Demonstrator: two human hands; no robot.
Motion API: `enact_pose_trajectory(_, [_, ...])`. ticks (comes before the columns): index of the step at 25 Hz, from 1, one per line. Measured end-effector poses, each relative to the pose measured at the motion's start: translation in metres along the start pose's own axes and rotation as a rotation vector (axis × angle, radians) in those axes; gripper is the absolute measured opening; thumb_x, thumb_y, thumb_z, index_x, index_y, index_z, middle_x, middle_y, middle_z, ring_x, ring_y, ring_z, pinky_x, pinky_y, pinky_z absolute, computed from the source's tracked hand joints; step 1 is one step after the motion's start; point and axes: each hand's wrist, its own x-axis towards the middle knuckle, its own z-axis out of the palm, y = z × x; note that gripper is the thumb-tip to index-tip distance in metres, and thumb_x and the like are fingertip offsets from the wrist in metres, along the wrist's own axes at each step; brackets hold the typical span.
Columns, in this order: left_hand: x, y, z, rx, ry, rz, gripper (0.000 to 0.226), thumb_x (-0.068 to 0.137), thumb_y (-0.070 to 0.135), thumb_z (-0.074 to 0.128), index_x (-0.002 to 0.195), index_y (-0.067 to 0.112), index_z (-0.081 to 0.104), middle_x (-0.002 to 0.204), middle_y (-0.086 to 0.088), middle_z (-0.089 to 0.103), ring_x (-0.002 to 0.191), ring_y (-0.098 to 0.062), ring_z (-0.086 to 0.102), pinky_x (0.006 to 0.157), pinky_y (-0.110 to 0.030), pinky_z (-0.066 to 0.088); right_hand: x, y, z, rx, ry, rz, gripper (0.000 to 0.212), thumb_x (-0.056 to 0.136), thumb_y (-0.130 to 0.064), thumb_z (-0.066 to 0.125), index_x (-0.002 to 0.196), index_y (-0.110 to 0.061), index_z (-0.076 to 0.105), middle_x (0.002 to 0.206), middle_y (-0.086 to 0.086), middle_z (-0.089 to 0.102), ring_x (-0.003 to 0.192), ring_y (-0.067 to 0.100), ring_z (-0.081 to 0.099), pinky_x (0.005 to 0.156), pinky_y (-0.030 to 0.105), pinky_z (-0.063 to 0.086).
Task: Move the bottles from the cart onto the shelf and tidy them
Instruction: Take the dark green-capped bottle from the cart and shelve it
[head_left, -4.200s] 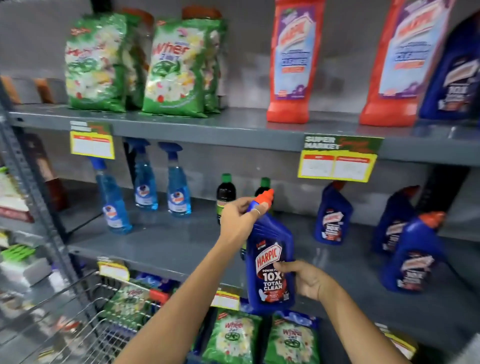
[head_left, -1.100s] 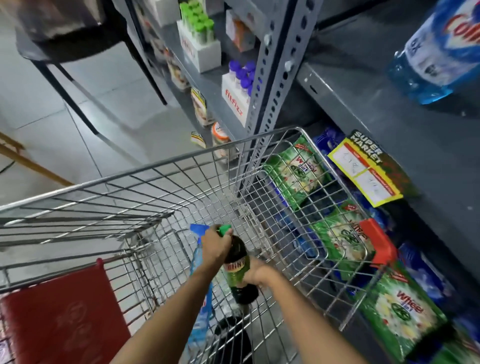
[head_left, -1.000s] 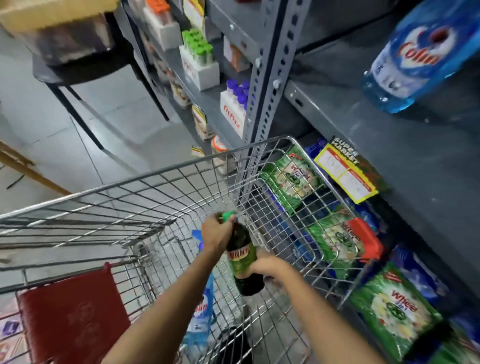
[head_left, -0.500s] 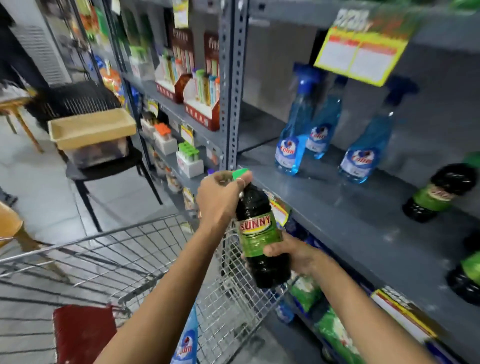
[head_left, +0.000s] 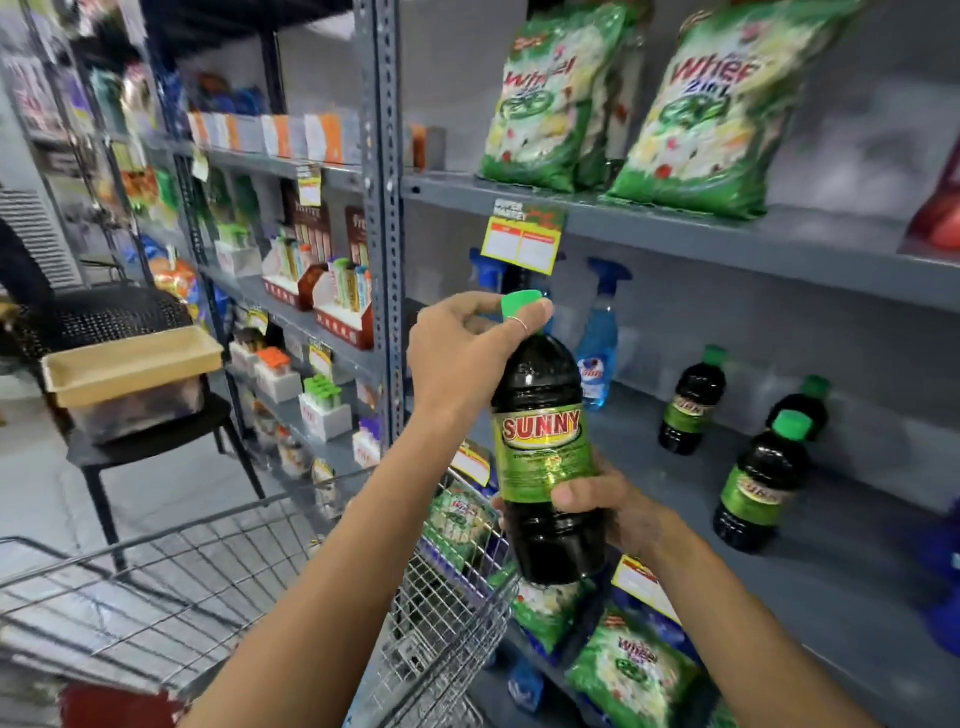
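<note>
Two hands hold the Sunny bottle upright: left hand grip at cap, right hand grip clasping its lower body

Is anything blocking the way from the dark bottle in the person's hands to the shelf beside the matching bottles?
Nothing visible does. The dark bottle is held up in front of the middle shelf, and bare shelf lies between it and the three matching bottles standing further right.

Both forearms reach forward and up, bare. Left hand raised, fingers curled tight in a pinch. Right hand lower, palm cupped inward, fingers wrapped.
</note>
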Motion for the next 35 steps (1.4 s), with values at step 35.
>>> enact_pose_trajectory(35, [0.066, -0.182, 0.249, -0.190, -0.759, -0.125, 0.045, 0.070, 0.002, 0.074, 0.113, 0.004, 0.060, 0.110, -0.013, 0.067, 0.101, -0.016, 0.063, 0.096, -0.031, 0.050, 0.001, 0.125, -0.191, -0.566, 1.424, 0.310, 0.055, 0.076, -0.012, 0.071, 0.126, -0.008, 0.049, 0.118, 0.017, 0.065, 0.109, 0.031, 0.060, 0.094, 0.043, 0.048])
